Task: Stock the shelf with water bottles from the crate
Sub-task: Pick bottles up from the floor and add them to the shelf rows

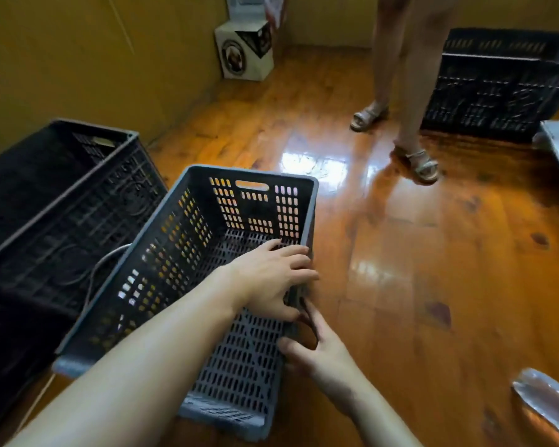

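Grey plastic crate (188,253) sits at my 12 o'clock on the wooden floor (433,253); my left hand (271,279) grips its 3 o'clock wall, right hand (317,346) pinching the same rim.

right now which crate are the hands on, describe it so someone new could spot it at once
On the glossy wooden floor, look bottom centre, beside the larger black crate by the yellow wall. The grey crate sits there with both hands at its right rim: left hand, right hand. Unlike the two black crates, the other at far right, it is lighter grey and visibly empty.
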